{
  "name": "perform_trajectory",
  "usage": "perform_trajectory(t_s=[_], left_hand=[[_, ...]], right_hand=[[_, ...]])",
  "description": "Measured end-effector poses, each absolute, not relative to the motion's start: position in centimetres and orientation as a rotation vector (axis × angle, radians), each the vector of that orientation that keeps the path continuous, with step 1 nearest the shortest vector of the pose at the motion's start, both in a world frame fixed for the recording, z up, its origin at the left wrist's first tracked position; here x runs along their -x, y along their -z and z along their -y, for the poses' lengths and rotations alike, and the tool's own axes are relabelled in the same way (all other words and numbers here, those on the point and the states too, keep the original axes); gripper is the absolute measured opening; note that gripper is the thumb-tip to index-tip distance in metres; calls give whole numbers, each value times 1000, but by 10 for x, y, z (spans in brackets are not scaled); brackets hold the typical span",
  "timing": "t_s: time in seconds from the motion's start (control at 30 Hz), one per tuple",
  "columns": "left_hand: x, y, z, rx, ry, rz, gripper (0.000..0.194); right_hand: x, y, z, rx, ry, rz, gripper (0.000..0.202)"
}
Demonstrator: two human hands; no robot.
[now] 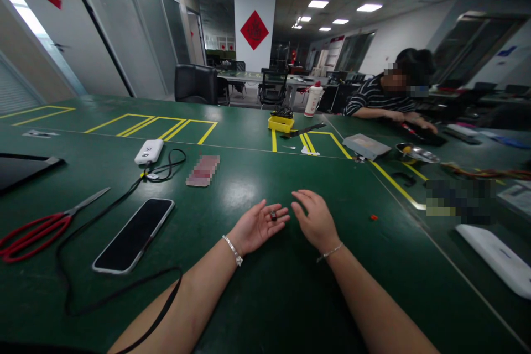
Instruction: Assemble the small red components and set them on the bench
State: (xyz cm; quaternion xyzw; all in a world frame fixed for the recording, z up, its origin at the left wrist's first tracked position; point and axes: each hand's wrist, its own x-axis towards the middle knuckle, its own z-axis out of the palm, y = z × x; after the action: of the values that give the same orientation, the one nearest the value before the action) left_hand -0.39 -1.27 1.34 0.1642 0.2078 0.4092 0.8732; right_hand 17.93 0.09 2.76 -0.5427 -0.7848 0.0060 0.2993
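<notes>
Palm up, the left hand (252, 229) bears a small dark piece (273, 215) on loosely spread fingers, near the right hand (318, 222), its fingers bent but unclenched, phone (135, 235) and scissors (45, 231) leftward on the worktop (257, 177).

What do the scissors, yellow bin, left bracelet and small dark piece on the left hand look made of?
Scissors: grey blades with a metallic sheen, likely steel; smooth red handles, probably plastic.
Yellow bin: probably plastic, given its even, solid colour.
Left bracelet: silvery with bright glints, likely polished metal.
Small dark piece on the left hand: too small to tell plastic from metal.
</notes>
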Motion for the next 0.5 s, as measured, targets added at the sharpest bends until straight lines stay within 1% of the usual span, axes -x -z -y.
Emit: perform_trajectory(t_s=[0.07, 0.13, 0.23, 0.33, 0.5], left_hand=[[8, -13, 11, -359, -878, -457, 29], [11, -13, 9, -383, -902, -468, 33], [13, -12, 8, -423, -920, -459, 41], [14, -11, 8, -436, -929, -451, 43], [14, -12, 9, -437, -940, -461, 41]], right_hand=[[-214, -27, -12, 1763, 136, 1958, 41], [-254, -23, -20, 2109, 220, 1807, 47], [-302, -12, -27, 2476, 103, 1640, 50], [-318, -7, -28, 2580, -41, 1713, 45], [-300, -18, -24, 2582, -30, 1800, 33]])
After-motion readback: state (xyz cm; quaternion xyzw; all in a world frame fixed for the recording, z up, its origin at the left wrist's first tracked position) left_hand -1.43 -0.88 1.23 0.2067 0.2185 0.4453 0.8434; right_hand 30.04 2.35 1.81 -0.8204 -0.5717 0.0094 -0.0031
